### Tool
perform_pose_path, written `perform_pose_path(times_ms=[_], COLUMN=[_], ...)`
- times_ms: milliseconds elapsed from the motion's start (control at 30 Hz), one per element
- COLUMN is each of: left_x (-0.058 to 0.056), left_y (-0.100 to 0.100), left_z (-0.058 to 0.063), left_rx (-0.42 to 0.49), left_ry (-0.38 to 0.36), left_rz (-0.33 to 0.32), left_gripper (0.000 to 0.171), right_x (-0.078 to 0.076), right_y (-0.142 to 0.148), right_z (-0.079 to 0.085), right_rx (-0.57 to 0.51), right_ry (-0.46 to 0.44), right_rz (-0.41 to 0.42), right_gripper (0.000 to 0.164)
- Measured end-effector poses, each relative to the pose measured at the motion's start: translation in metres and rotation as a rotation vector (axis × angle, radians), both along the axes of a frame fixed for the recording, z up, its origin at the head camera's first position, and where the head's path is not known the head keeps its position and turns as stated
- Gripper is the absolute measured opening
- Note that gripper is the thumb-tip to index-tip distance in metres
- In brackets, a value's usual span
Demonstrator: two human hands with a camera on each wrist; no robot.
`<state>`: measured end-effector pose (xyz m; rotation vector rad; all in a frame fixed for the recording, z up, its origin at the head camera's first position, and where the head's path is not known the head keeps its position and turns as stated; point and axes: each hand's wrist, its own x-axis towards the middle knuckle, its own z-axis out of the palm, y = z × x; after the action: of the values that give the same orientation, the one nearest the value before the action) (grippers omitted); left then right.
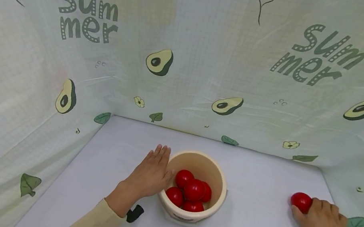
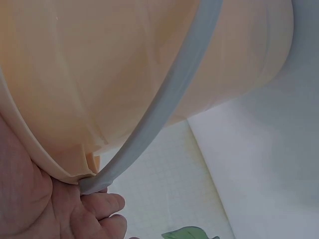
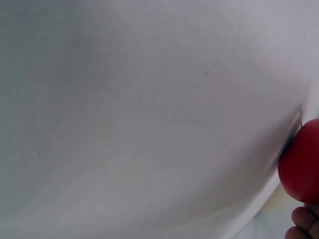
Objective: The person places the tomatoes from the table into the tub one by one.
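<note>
A cream bucket (image 1: 217, 209) with a grey handle (image 2: 158, 107) stands on the white table. Several smooth red tomatoes (image 1: 194, 190) lie piled inside it. My left hand (image 1: 151, 173) rests against the bucket's left rim, its fingers mostly straight and pointing away from me. In the left wrist view, the palm (image 2: 22, 184) meets the rim beside the handle's end. Far to the right, my right hand (image 1: 324, 226) holds another red tomato (image 1: 300, 202) between thumb and fingers, low at the table. Only part of that tomato (image 3: 301, 162) shows in the right wrist view.
A pale cloth (image 1: 196, 51) printed with avocados and leaves hangs behind the table and along both sides. The white tabletop (image 1: 251, 219) stretches between the bucket and my right hand. The table's right edge runs close by that hand.
</note>
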<state>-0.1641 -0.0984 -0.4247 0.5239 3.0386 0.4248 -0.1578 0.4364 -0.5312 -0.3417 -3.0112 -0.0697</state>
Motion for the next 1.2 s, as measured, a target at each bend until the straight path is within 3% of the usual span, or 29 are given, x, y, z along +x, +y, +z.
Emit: perform_pose_path(times_ms=[167,300,533,833,1033,1200], left_x=[0.000,-0.001,0.000,0.000,-0.001,-0.001], left_y=[0.001,0.001,0.003,0.003,0.001,0.000], left_z=[-0.001,-0.002,-0.002,-0.001,-0.002,-0.001], left_rx=[-0.001,-0.005,-0.009,-0.052,-0.054,-0.040], left_ry=[0.005,0.011,0.020,0.044,0.058,0.064], left_rz=[-0.005,-0.012,-0.017,-0.015,-0.017,-0.017], left_gripper=[0.074,0.073,0.073,0.072,0.070,0.069], right_x=[-0.007,-0.013,-0.027,-0.043,-0.042,-0.032], right_y=[-0.006,-0.023,-0.066,-0.135,-0.185,-0.228], right_z=[0.000,0.004,0.018,0.061,0.100,0.117], right_rx=[-0.051,-0.063,-0.053,-0.080,-0.178,-0.228], right_ry=[0.051,0.115,0.304,0.501,0.533,0.528], right_rz=[0.049,0.140,0.335,0.522,0.597,0.709], right_gripper=[0.082,0.077,0.070,0.063,0.067,0.068])
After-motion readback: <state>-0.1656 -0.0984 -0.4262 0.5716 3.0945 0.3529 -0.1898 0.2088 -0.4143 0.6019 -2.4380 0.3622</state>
